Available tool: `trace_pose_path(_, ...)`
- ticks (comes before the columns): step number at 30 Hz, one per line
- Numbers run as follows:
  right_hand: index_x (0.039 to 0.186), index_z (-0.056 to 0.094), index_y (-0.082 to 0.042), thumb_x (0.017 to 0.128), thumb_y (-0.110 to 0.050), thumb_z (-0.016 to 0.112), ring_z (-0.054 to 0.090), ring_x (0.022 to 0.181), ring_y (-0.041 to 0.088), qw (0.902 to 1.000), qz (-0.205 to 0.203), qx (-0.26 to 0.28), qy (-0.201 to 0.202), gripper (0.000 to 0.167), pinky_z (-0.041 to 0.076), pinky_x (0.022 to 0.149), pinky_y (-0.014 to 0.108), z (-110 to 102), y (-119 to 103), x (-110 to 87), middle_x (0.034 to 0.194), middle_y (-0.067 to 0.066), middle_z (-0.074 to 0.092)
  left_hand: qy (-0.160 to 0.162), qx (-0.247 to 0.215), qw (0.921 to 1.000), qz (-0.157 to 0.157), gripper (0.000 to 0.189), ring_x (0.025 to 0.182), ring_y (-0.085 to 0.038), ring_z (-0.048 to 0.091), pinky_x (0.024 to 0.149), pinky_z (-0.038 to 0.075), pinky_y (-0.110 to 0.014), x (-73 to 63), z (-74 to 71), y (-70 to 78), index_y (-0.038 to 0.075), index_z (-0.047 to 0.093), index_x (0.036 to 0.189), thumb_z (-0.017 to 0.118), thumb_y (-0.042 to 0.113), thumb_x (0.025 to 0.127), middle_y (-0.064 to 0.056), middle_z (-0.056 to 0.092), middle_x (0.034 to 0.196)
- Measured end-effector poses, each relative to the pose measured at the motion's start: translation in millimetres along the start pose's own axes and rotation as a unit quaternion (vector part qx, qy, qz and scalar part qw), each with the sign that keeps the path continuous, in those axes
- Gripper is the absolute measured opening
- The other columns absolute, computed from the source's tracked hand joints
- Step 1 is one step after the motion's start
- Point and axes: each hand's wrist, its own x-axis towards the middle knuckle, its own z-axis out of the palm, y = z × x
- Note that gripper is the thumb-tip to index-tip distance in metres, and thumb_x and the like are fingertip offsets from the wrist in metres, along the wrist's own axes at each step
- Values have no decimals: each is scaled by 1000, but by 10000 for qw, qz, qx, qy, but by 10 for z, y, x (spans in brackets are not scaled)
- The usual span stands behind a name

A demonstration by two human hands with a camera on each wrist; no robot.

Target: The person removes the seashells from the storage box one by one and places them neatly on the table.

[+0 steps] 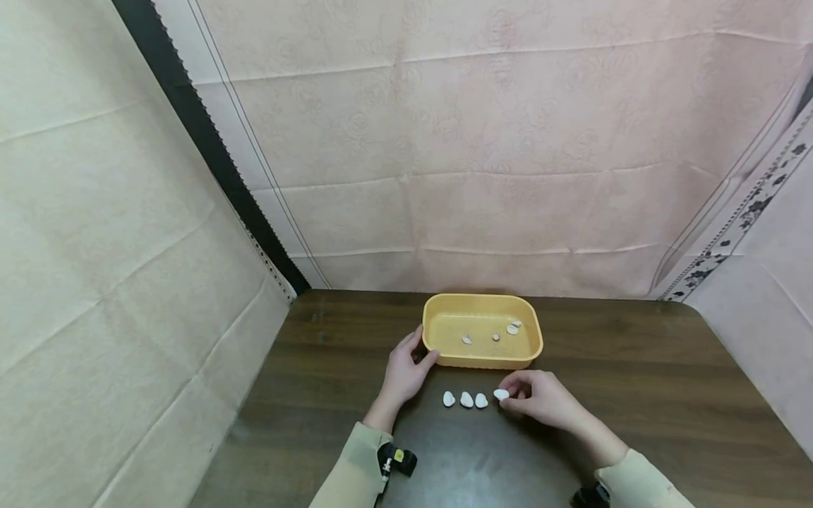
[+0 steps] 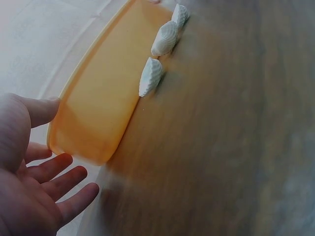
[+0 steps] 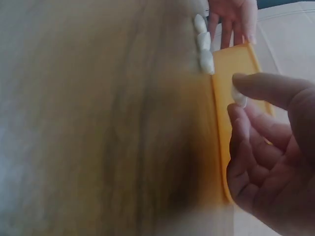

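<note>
My right hand (image 1: 536, 398) pinches a white seashell (image 3: 238, 96) between thumb and fingertips, just above the table in front of the yellow tub (image 1: 484, 361). Three white shells stand in a row to its left: the left one (image 1: 449, 399), the middle one (image 1: 466, 400) and the right one (image 1: 481, 401). Ridges show on the shells in the left wrist view. At the tub's left front corner, my left hand (image 1: 406, 368) touches it with spread, fairly straight fingers; the thumb (image 2: 43, 110) meets the rim. Several small pale pieces, some shell-like, lie inside the tub.
The brown wooden table (image 1: 635, 374) runs back to a pale cloth hanging (image 1: 476, 162). Another cloth (image 1: 127, 282) borders the left side, and a cloth with a dark floral band (image 1: 730, 233) the right. A small black device (image 1: 396, 458) sits on the left wrist.
</note>
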Motion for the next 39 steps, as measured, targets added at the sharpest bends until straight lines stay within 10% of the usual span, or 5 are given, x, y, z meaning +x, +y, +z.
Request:
trace_pose_path(27, 85, 70, -23, 82, -38, 93, 55, 69, 7, 9919, 911, -848, 242, 27, 46, 65, 27, 185, -82, 9, 75, -12, 59, 14, 10, 10000, -15, 67, 143, -36, 53, 105, 54, -53, -1, 4, 19, -1, 47, 159, 74, 21, 103, -21, 53, 157)
trace_pose_path(39, 100, 76, -14, 83, -23, 93, 58, 71, 2, 9986, 120, -513, -59, 26, 51, 66, 26, 152, -53, 4, 82, -7, 66, 1, 11, 10000, -68, 68, 144, -35, 51, 106, 53, -53, -10, 5, 12, 0, 46, 160, 74, 25, 104, -21, 52, 158)
